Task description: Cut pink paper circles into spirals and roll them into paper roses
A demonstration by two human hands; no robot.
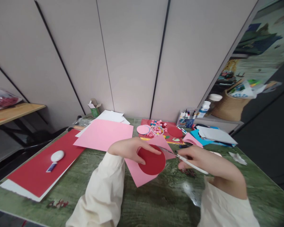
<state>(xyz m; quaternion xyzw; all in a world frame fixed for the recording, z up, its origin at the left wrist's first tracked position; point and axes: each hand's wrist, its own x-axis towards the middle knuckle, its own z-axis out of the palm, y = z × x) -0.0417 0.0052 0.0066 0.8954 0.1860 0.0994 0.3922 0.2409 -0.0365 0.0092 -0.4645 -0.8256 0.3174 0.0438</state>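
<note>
My left hand (pixel 129 149) is closed on a red paper circle (pixel 153 164) and the pink paper (pixel 137 179) behind it, thumb and fingers lying over the circle's face. In my right hand (pixel 200 157) are scissors with white handles (pixel 192 165). Their blades reach left to the pink paper, close to the circle's upper right edge. A slit seems to run in the paper there, and how far the blades are apart is hard to see.
A large pink sheet (pixel 104 134) and a red sheet (pixel 68 148) with a white oval object (pixel 57 156) and an eraser (pixel 51 167) lie left. Behind are pink beads (pixel 158 130) on a red sheet, a marker box (pixel 186 119) and blue paper (pixel 201 138). A wall panel (pixel 130 63) borders the table.
</note>
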